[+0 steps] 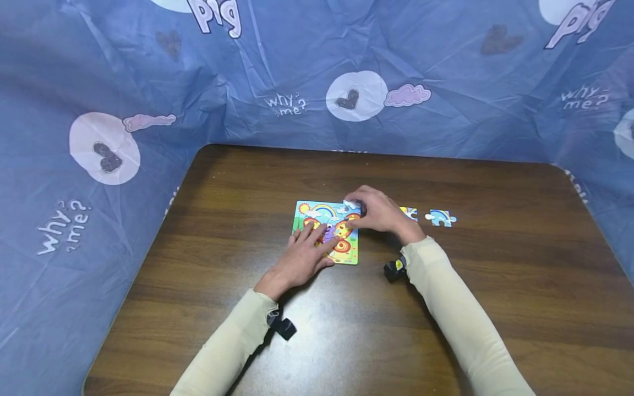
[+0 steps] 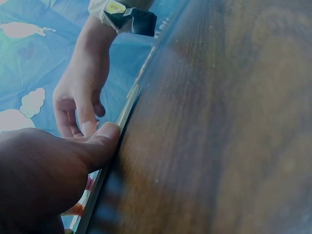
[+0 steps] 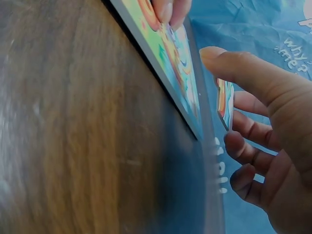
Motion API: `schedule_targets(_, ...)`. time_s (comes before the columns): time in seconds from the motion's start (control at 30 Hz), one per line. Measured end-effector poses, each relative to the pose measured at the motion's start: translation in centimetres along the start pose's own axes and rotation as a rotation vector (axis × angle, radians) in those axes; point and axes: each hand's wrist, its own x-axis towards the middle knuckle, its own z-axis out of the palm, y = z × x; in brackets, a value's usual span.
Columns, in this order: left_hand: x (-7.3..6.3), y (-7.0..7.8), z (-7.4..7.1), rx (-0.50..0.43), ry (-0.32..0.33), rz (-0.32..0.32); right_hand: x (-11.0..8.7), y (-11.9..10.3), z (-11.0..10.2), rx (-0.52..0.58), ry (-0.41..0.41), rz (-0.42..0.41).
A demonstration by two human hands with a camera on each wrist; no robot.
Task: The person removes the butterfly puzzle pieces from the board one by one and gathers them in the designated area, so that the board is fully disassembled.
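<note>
A colourful jigsaw puzzle board (image 1: 351,254) with a butterfly, sun and rainbow picture lies flat on the table. My left hand (image 1: 303,257) rests on its lower left part with the fingers spread, covering some of the picture. In the left wrist view the left thumb (image 2: 103,141) lies along the board's edge. Over the board's upper right corner, my right hand (image 1: 378,212) pinches a puzzle piece (image 3: 225,105) between thumb and fingers. That piece stands tilted up from the board in the right wrist view.
To the right of the board, a loose blue rainbow puzzle piece (image 1: 440,218) lies on the brown wooden table (image 1: 238,192). Another puzzle piece (image 1: 410,212) sits nearer, partly behind the right wrist. Blue printed sheeting (image 1: 277,66) hangs around the table's back and sides.
</note>
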Motion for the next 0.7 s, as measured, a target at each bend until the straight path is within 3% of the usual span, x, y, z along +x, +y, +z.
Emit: schedule_targets(0.7, 0.1, 0.1, 0.1, -0.004, -0.002, -0.006, -4.0, 2.7, -3.4, -0.014, 0.061, 0.063)
